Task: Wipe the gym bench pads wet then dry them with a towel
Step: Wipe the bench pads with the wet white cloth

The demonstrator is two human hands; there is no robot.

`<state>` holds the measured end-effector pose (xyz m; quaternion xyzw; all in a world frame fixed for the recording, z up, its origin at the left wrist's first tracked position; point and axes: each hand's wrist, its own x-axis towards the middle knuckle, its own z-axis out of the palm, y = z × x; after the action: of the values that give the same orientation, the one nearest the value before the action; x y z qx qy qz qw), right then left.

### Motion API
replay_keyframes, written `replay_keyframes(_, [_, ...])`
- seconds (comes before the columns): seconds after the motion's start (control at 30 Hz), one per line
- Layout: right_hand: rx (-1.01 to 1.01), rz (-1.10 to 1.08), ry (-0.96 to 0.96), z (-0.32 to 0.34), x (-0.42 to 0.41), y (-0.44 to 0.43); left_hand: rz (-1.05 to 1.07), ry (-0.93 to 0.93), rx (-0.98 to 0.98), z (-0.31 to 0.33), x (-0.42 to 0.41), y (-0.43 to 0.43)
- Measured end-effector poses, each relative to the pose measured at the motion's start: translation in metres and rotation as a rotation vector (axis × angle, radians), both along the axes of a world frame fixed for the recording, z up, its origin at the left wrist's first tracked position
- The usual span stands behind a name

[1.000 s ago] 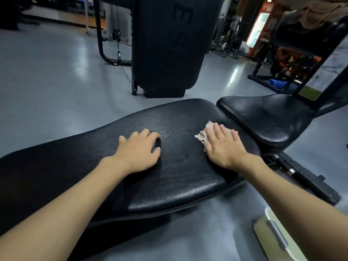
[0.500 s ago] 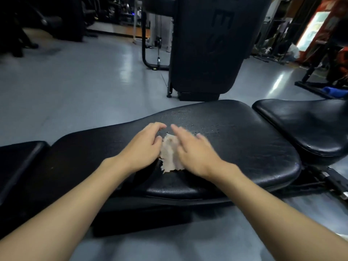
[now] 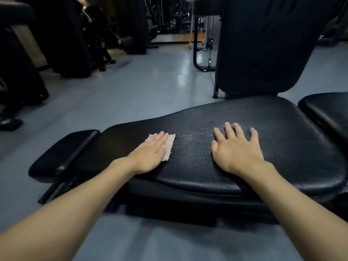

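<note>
A long black bench pad [image 3: 197, 153] stretches across the middle of the head view, its surface wet and speckled near the centre. My left hand [image 3: 148, 151] lies flat on a small pale cloth [image 3: 169, 146] at the pad's left part, pressing it down. My right hand [image 3: 235, 147] rests flat on the bare pad further right, fingers spread, with nothing under it. A small black head pad [image 3: 62, 151] adjoins the bench at the left, and a black seat pad [image 3: 325, 113] at the right edge.
A tall black upright machine pad [image 3: 263, 44] stands just behind the bench. Dark gym machines [image 3: 66, 40] line the far left. A cable machine frame [image 3: 199, 44] stands at the back. Grey floor [image 3: 131, 87] lies between them and the bench.
The cloth went from my right hand to my left hand and moved left along the pad. My right hand now lies flat on the bare pad. The view has panned left.
</note>
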<state>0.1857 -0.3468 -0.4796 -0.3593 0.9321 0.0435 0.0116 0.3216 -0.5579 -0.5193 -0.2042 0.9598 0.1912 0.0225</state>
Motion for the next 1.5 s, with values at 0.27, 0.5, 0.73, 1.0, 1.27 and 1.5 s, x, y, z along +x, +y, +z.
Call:
replay_keyframes(0.27, [0.017, 0.122, -0.063, 0.002, 0.035, -0.036, 0.213, -0.059, 0.033, -0.018, 0.059, -0.072])
replay_keyframes(0.5, [-0.043, 0.186, -0.137, -0.018, 0.091, -0.090, 0.252, -0.022, 0.010, -0.043, 0.106, -0.134])
replay_keyframes(0.73, [-0.105, 0.233, -0.019, -0.033, 0.122, -0.082, 0.308, 0.073, 0.031, -0.068, 0.161, -0.169])
replay_keyframes(1.0, [-0.127, 0.122, 0.051, -0.024, 0.115, -0.049, 0.173, 0.183, -0.188, -0.063, 0.152, -0.106])
replay_keyframes(1.27, [-0.174, 0.094, 0.089, -0.024, 0.099, -0.028, -0.099, 0.303, -0.301, -0.049, 0.093, -0.027])
replay_keyframes(1.5, [-0.310, 0.125, 0.130, -0.017, 0.123, -0.034, -0.177, 0.306, -0.087, -0.030, 0.072, -0.015])
